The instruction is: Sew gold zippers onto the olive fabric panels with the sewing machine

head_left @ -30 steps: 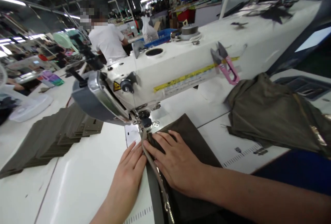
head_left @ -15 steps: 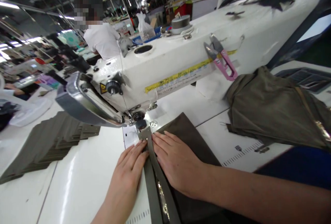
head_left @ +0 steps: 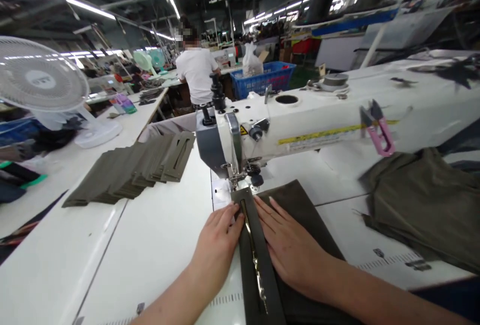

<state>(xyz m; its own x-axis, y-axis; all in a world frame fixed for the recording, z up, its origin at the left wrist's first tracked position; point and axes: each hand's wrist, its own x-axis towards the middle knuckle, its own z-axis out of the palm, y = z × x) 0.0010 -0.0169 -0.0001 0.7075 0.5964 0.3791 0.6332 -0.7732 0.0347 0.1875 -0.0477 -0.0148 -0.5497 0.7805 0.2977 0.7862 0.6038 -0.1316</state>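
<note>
A long olive fabric strip (head_left: 249, 277) with a gold metal zipper (head_left: 255, 261) in its slot runs up to the presser foot (head_left: 234, 181) of a white sewing machine (head_left: 330, 140). At the strip's left edge, my left hand (head_left: 217, 240) has bent fingers, thumb and forefinger closed on the fabric near the foot. My right hand (head_left: 294, 247) lies flat along the other edge, fingers stretched toward the needle area. Beneath that hand spreads a larger dark olive fabric piece (head_left: 303, 205). The needle tip is too small to make out.
Slotted olive pieces (head_left: 127, 165) lie in an overlapping row on the left. Pink-handled thread snips (head_left: 380, 132) cling to the machine arm. Crumpled olive fabric (head_left: 423, 210) rests at the right. Behind are a white fan (head_left: 41, 77), a blue basket (head_left: 275, 77) and a person (head_left: 198, 75) in white.
The view has swung left and levelled, bringing the fan into sight. The strip now lies flatter with its zipper fully showing. Both hands remain beside it near the presser foot.
</note>
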